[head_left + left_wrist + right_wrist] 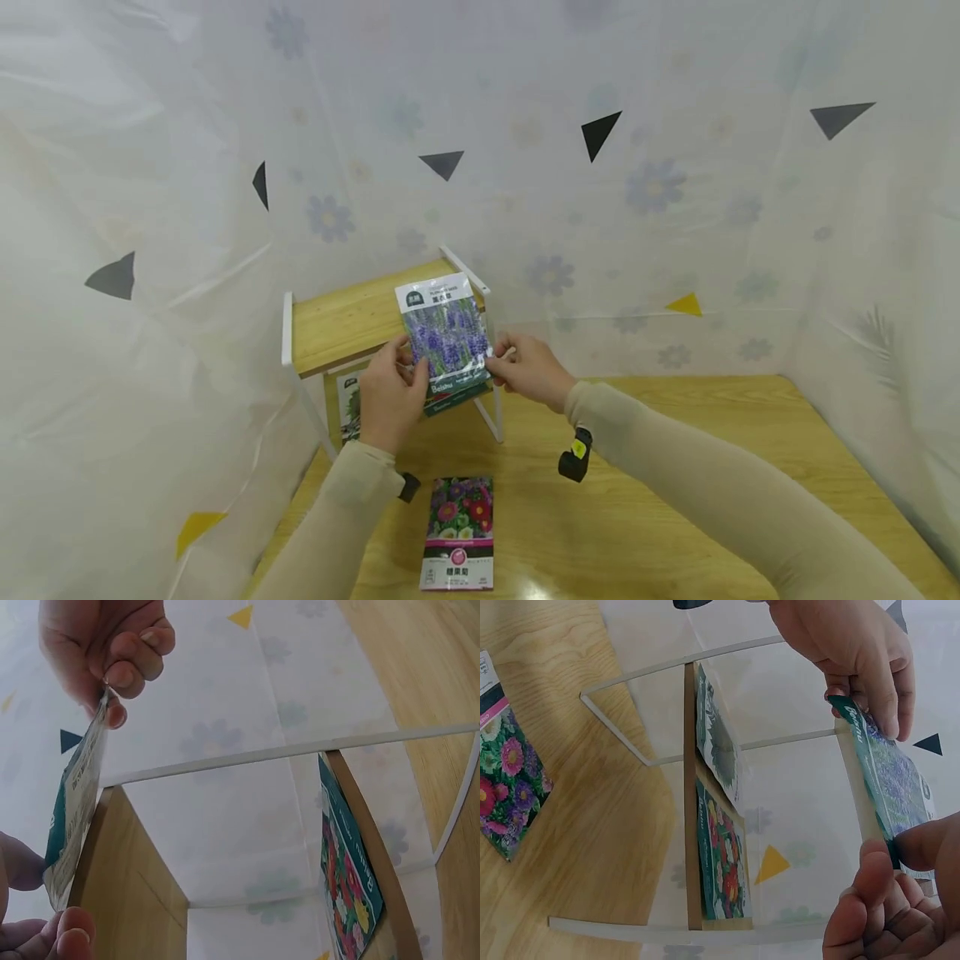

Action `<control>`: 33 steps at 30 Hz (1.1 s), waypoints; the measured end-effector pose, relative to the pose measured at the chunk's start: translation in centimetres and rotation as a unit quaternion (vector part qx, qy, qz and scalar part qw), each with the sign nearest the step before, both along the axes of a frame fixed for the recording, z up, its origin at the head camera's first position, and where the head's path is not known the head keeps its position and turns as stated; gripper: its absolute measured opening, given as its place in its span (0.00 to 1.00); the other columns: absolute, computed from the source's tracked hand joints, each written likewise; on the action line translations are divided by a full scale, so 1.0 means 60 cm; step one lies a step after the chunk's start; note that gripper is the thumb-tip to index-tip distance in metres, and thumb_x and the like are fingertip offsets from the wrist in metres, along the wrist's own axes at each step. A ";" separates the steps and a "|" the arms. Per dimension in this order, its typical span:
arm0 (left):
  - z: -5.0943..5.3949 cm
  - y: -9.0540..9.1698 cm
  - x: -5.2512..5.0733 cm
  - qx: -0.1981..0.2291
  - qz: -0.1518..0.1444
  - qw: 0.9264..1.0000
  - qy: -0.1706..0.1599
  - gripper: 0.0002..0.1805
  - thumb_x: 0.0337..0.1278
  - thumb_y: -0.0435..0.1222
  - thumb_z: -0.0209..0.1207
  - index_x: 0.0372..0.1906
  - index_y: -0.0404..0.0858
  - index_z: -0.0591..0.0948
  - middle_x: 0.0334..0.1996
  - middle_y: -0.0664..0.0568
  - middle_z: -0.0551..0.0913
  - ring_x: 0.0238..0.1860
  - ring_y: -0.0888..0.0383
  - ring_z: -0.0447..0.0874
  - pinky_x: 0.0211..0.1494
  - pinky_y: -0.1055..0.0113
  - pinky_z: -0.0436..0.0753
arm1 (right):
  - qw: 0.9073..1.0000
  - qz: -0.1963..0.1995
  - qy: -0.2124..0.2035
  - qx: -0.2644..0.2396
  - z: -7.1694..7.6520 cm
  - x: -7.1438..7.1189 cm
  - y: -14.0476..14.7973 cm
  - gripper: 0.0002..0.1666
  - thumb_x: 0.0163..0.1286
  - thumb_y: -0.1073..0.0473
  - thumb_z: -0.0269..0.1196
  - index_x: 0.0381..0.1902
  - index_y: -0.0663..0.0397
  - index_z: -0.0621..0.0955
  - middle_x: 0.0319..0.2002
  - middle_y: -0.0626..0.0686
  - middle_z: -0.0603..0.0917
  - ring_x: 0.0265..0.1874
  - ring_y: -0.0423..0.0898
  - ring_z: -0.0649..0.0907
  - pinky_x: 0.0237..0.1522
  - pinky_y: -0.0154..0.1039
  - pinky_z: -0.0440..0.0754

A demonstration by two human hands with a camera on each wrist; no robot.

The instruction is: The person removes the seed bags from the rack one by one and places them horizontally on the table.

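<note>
A seed packet with purple flowers [448,335] is held tilted at the front edge of the small wooden shelf's top board [341,327]. My left hand [392,398] pinches its lower left side between thumb and fingers. On the opposite side, the right hand [534,372] pinches the lower right corner. The left wrist view shows the packet [77,799] nearly edge-on beside the top board [139,877]. On the lower board [692,862] in the right wrist view, a packet with a dark green picture [718,746] and a red-flowered packet [722,855] lie side by side.
A pink-banded flower packet [457,533] lies on the wooden table [637,500] in front of the shelf. White metal legs [491,417] carry the shelf. Pale sheeting with flower prints and triangles [600,133] hangs behind and at both sides.
</note>
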State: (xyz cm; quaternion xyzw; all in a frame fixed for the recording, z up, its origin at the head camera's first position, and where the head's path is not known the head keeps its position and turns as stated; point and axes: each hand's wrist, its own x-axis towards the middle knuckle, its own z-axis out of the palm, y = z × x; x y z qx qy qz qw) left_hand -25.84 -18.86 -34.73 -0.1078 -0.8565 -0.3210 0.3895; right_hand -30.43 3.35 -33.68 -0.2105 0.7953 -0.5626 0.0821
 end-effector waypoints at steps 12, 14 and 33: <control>-0.021 0.003 -0.002 0.095 -0.032 0.995 -0.026 0.21 0.65 0.37 0.58 0.60 0.34 0.74 0.25 0.53 0.79 0.20 0.63 0.76 0.23 0.67 0.78 | 0.993 0.038 0.098 0.062 -0.040 0.004 0.020 0.08 0.74 0.55 0.55 0.42 0.54 0.71 0.27 0.50 0.82 0.26 0.47 0.82 0.26 0.42 0.80; -0.026 0.005 0.002 0.114 -0.036 0.992 -0.040 0.21 0.65 0.38 0.58 0.60 0.36 0.74 0.24 0.54 0.78 0.20 0.61 0.76 0.23 0.67 0.78 | 0.988 0.045 0.125 0.073 -0.050 0.008 0.024 0.08 0.74 0.55 0.55 0.41 0.53 0.71 0.26 0.48 0.82 0.25 0.45 0.81 0.25 0.42 0.80; -0.080 0.032 0.030 0.131 -0.115 0.982 -0.075 0.21 0.63 0.40 0.61 0.59 0.39 0.76 0.24 0.57 0.80 0.18 0.64 0.77 0.21 0.67 0.79 | 0.990 0.036 0.134 0.023 -0.118 0.062 0.082 0.08 0.70 0.58 0.61 0.41 0.55 0.74 0.32 0.50 0.78 0.26 0.47 0.78 0.28 0.37 0.78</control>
